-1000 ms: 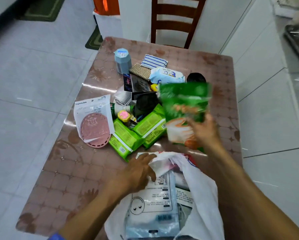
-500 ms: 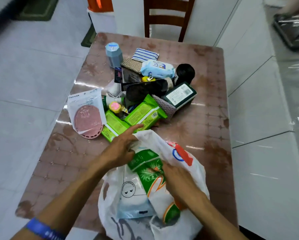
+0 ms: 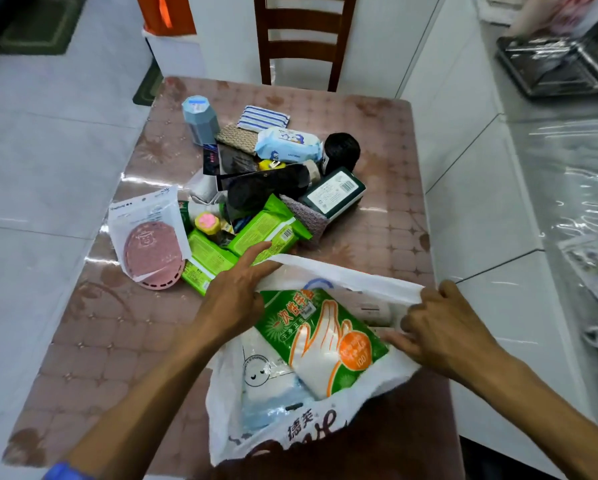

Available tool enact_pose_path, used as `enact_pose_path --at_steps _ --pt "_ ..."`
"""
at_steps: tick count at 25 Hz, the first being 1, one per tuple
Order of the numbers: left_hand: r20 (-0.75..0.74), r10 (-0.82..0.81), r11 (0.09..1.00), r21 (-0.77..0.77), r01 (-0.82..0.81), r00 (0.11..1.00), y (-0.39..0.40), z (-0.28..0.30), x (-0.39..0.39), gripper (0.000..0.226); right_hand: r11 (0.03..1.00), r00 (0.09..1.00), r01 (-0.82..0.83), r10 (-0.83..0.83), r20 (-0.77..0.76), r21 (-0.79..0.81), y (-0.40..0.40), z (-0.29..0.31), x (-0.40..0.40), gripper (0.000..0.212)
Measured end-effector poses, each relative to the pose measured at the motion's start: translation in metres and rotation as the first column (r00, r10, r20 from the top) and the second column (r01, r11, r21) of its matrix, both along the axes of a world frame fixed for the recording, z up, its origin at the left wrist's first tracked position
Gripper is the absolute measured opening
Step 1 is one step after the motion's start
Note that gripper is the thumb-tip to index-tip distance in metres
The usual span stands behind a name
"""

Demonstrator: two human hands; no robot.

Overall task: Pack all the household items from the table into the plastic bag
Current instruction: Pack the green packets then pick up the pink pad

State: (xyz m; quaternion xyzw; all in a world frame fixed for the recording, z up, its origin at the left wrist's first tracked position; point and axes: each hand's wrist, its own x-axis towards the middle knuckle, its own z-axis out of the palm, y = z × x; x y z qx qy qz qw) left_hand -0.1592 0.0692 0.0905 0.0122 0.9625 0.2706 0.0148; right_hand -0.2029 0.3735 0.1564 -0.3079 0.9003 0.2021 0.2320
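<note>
A white plastic bag [image 3: 283, 424] lies open at the table's near edge. Inside it sit a green pack of disposable gloves [image 3: 320, 336] and a white-blue pack [image 3: 270, 393]. My left hand [image 3: 237, 292] holds the bag's far-left rim, fingers stretched along it. My right hand [image 3: 439, 325] pinches the bag's right rim and pulls it wide. Behind the bag lies a pile: green wipe packs [image 3: 268, 230], a pink round strainer in a packet [image 3: 150, 245], a dark green box [image 3: 334, 195], a blue wipes pack [image 3: 289, 145] and a grey-blue canister [image 3: 200, 119].
The table [image 3: 387, 230] has a glossy pink patterned cover. A wooden chair [image 3: 301, 39] stands at its far side. A black roll [image 3: 341, 150], striped cloth [image 3: 263, 117] and dark packets [image 3: 256, 183] sit in the pile. White tiled floor surrounds the table; a counter runs along the right.
My right hand carried the green glove pack from above the pile down into the bag, released it, then moved to the bag's right rim. My left hand stayed on the rim.
</note>
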Motion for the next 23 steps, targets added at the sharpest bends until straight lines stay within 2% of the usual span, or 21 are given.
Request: enact_pose_path --at_steps 2,4,5,7,8,10,11,13,14,15,16,17,18,19,20,21,22,23 --pt "-0.015 -0.051 0.999 -0.018 0.051 0.999 0.006 0.006 -0.002 0.066 0.997 0.998 0.036 -0.033 -0.048 0.071 0.014 0.024 -0.006 0.030" --pt "0.000 -0.132 0.991 -0.030 0.132 0.991 0.015 0.006 -0.001 0.073 0.996 0.981 0.086 -0.080 -0.179 0.028 0.016 0.023 0.000 0.025" --pt "0.017 -0.150 0.988 -0.035 0.150 0.989 0.021 0.005 0.000 0.078 0.994 0.970 0.017 -0.043 -0.241 -0.111 0.006 0.014 0.006 0.029" --pt "0.033 -0.167 0.985 -0.030 0.168 0.985 0.024 0.000 0.003 0.081 0.914 0.965 -0.124 0.020 -0.260 -0.388 -0.020 -0.011 0.014 0.049" --pt "0.024 -0.168 0.985 -0.032 0.169 0.986 0.021 -0.003 0.004 0.080 0.902 0.974 -0.160 0.078 -0.213 -0.401 -0.031 -0.027 0.015 0.060" --pt "0.034 -0.101 0.993 -0.062 0.103 0.994 0.008 -0.006 0.006 0.075 0.975 0.990 -0.138 0.133 -0.039 -0.175 -0.026 -0.054 0.010 0.074" --pt "0.062 -0.023 0.996 -0.082 0.028 0.998 -0.001 -0.009 0.007 0.075 0.998 0.998 -0.063 0.063 0.005 -0.030 -0.011 -0.064 0.007 0.077" --pt "0.161 0.097 0.989 -0.122 -0.078 0.982 -0.013 -0.018 0.012 0.081 0.958 0.987 0.073 -0.109 0.116 0.276 0.014 -0.066 0.009 0.078" --pt "0.219 0.105 0.990 -0.120 -0.080 0.970 -0.015 -0.025 0.016 0.086 0.920 0.975 0.083 -0.154 0.159 0.382 0.020 -0.055 0.009 0.074" --pt "0.244 0.087 0.993 -0.093 -0.066 0.966 -0.016 -0.031 0.020 0.089 0.907 0.964 0.071 -0.169 0.206 0.414 0.019 -0.042 0.007 0.067" --pt "0.229 0.066 0.997 -0.054 -0.055 0.971 -0.019 -0.036 0.022 0.090 0.935 0.957 0.061 -0.154 0.244 0.350 0.010 -0.025 0.001 0.058" --pt "0.197 0.060 0.998 -0.017 -0.058 0.978 -0.021 -0.039 0.023 0.090 0.984 0.961 0.077 -0.116 0.250 0.162 -0.005 -0.011 -0.010 0.049" --pt "0.175 0.068 0.997 0.010 -0.071 0.982 -0.024 -0.040 0.023 0.090 0.987 0.968 0.096 -0.063 0.243 -0.128 -0.028 -0.001 -0.024 0.042" --pt "0.169 0.082 0.996 0.029 -0.088 0.982 -0.027 -0.039 0.021 0.089 0.893 0.973 0.125 -0.025 0.230 -0.432 -0.054 0.005 -0.037 0.036" --pt "0.170 0.097 0.993 0.044 -0.106 0.981 -0.029 -0.036 0.019 0.088 0.738 0.975 0.158 -0.009 0.224 -0.656 -0.082 0.002 -0.051 0.034" --pt "0.163 0.108 0.991 0.055 -0.118 0.981 -0.031 -0.032 0.017 0.086 0.626 0.982 0.141 0.010 0.189 -0.767 -0.111 -0.009 -0.067 0.037" --pt "0.139 0.105 0.992 0.056 -0.114 0.985 -0.033 -0.028 0.016 0.082 0.627 0.994 0.063 0.032 0.107 -0.777 -0.143 -0.026 -0.083 0.045" --pt "0.100 0.082 0.995 0.042 -0.087 0.992 -0.033 -0.025 0.016 0.075 0.711 0.997 -0.020 0.065 0.037 -0.703 -0.172 -0.047 -0.095 0.055"
